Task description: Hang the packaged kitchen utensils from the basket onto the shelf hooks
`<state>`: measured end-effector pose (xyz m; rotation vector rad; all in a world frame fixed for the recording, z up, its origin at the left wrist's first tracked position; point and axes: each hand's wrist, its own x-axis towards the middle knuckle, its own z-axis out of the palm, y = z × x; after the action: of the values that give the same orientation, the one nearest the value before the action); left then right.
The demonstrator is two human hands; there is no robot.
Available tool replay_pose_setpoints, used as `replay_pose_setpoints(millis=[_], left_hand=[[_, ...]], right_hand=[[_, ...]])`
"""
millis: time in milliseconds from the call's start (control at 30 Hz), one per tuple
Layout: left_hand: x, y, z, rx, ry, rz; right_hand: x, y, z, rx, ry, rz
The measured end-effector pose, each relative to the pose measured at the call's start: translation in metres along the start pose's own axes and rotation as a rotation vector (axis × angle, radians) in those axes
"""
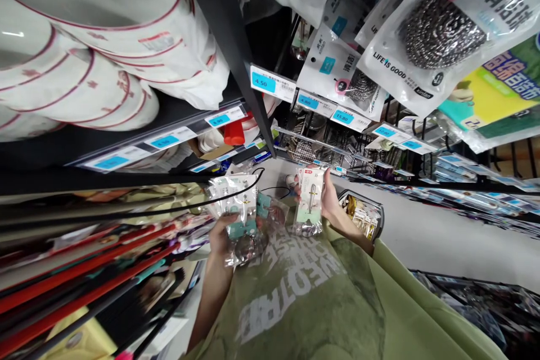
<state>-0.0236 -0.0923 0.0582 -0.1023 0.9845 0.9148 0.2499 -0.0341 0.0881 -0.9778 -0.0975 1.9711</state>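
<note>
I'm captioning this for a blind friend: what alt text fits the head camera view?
In a shop, a person's left hand holds several wrapped carded packets, and the right hand another packet. Red-rimmed white bowls are stacked at upper left; bagged metal scourers hang at upper right.

Your packets point(310, 197) are glossy clear plastic over printed card; your shirt point(304, 306), matt cloth. At left, smooth, shiny ceramic bowls point(139, 45); at right, a rough metal scourer point(441, 28) in a glossy plastic bag point(415, 77).

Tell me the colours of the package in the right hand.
The package is mostly whitish above, green below; head view.
</note>
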Motion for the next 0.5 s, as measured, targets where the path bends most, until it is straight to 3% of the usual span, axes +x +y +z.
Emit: replay_pose_setpoints(millis=[500], left_hand=[[0.0011, 0.0051, 0.0028, 0.015, -0.032, -0.065]], right_hand=[[0.0076, -0.0052, 0.0086, -0.002, 0.03, 0.011]])
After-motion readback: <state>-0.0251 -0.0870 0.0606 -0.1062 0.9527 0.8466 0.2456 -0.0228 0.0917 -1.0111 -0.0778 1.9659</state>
